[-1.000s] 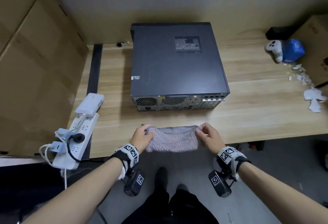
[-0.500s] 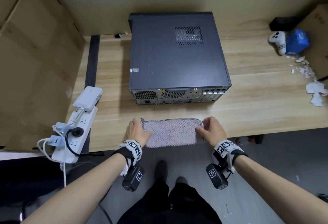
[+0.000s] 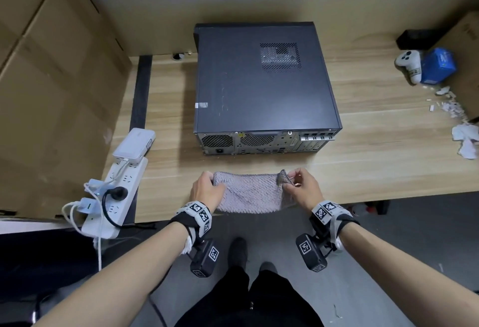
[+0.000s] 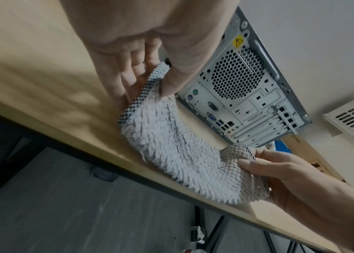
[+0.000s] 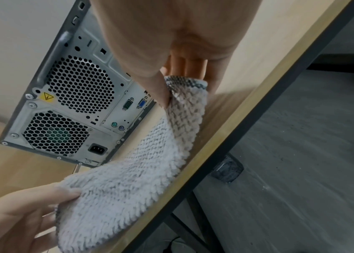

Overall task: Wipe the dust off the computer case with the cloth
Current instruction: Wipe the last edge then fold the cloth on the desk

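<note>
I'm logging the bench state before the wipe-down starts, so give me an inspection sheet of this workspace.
Surface: wooden desk, pale grain, dark front edge.
Job's things: computer case lies on its side, rear ports toward the person; cloth is held stretched at the near desk edge, apart from the case.
Clutter: white game controller, blue box, torn paper scraps at right.
Grippers: left hand pinches the cloth's left end; right hand pinches the right end, lifting a corner.
Cables: power strip at left with a black plug and white leads; white adapter beside it.
Surroundings: cardboard boxes at left, plain wall behind, grey floor below.
</note>
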### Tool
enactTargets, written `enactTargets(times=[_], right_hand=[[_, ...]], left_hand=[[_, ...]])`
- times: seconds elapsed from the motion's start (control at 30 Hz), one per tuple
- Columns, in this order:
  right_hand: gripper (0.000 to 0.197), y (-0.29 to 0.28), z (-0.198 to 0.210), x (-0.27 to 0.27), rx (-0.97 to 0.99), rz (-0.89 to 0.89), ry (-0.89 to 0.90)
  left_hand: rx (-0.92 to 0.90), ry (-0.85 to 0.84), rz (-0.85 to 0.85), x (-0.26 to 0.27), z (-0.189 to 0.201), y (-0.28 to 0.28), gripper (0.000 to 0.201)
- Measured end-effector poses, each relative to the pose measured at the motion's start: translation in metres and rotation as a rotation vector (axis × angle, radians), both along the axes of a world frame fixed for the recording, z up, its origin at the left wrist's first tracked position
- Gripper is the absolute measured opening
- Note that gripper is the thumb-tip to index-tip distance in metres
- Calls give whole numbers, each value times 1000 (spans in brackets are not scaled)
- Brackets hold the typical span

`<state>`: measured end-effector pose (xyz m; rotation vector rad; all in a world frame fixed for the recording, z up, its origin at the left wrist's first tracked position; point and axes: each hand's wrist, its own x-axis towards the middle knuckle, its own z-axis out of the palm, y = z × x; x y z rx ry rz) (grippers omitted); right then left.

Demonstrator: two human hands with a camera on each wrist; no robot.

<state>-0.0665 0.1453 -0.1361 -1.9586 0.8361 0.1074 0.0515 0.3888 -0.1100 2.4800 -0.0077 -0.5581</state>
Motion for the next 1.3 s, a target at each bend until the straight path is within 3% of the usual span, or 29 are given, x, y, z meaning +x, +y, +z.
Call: enactTargets(times=[0.17,0.3,0.4,0.53,0.6,0.67,0.77,0.87,1.07,1.17,1.3], right_hand=[[31,2,7,16,17,2,-110],[37,-3,3,12,-73,37,-16],[31,-13,0,-1,-119,-3,52],[39,-19,5,-13,-198,7,197],[49,-20,4,-14,-282,0,176],[45,-17,5,-12,-332,6,99],[29,-6,8,-9,-113,112,10],[22,3,0,-12,33,240,24],[17,2,-3,-16,189,117,-17],[16,-5,1,-21,266,61,-64],[19,-22,5,-35,231,-26,-89]], left_hand=[[-94,8,19,23,10,4,13],[6,170,10,15,-1,-1,36],[110,213,-21,2,-10,-1,50],[252,193,-169,-6,-16,3,48],[289,184,-199,-8,-16,1,43],[321,157,-209,-11,-13,-4,32],[338,144,-211,-19,-8,-13,31],[277,149,-184,-22,-3,-20,37],[-148,42,-31,-18,15,-30,11],[-293,-19,-168,-21,26,-53,14],[-319,-2,-380,-42,34,-98,27]])
